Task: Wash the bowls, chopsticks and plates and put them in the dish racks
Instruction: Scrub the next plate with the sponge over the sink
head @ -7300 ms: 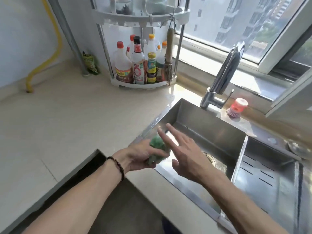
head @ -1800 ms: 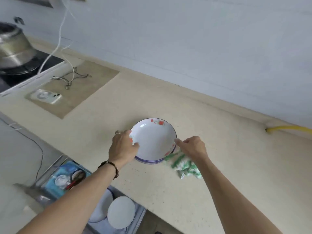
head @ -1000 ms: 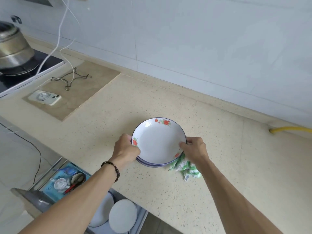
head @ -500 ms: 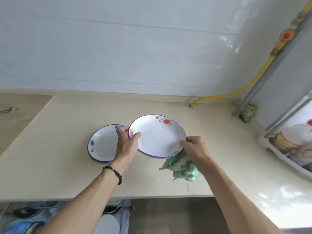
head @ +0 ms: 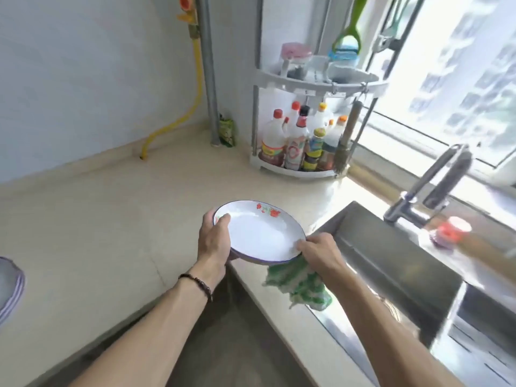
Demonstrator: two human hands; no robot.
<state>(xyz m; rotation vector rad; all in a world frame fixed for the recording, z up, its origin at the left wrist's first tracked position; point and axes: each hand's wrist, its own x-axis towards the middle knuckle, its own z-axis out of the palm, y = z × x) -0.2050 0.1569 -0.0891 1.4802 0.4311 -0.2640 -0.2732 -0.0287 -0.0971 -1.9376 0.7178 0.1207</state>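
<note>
- White enamel-looking plate [head: 259,231] with a blue rim and red flowers, held level above the counter edge just left of the sink [head: 391,263], not yet over the basin
- Left hand [head: 213,241] gripping the plate's left rim, thumb curled over the top edge, remaining fingers hidden beneath
- Right hand [head: 319,254] pinching the plate's right rim, fingers bent and closed on it, with a green-and-white dishcloth [head: 298,286] hanging from under the same hand; cannot tell exactly which fingers trap the cloth
- Stacked plates [head: 9,286] sitting at the far left edge of the beige counter [head: 92,233], well apart from the sink, apparently waiting for washing
- Faucet [head: 435,185] standing behind the sink with no water visibly running; red-topped scrub brush [head: 449,231] resting just beside its base, blurred
- Corner shelf [head: 310,166] with bottles at the back, off the carrying path
- No bowls, chopsticks or dish racks in view
- Judged as very early in the task: first plate only being carried toward the basin, nothing visibly wet, soaped or racked
- Left to do, as far as can be judged: wet and scrub this plate, rinse, rack it, then repeat for the stack and every other item
</note>
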